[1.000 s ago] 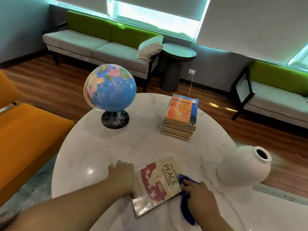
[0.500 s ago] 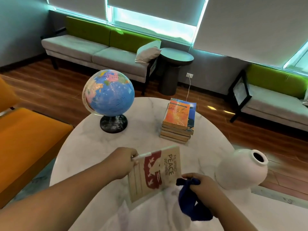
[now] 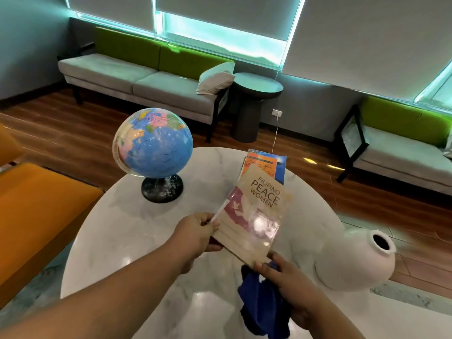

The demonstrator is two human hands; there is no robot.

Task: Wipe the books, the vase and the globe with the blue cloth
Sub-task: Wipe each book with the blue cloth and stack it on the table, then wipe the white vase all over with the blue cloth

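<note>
left grip (image 3: 195, 232) pinches glossy flat book (image 3: 254, 216); right grip (image 3: 289, 277) clutches crumpled soft blue cloth (image 3: 255, 299).

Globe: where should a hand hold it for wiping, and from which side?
Take the globe by its black base, coming from the near side: the base is low and flat on the table, while the ball is wide, smooth and probably turns.
</note>
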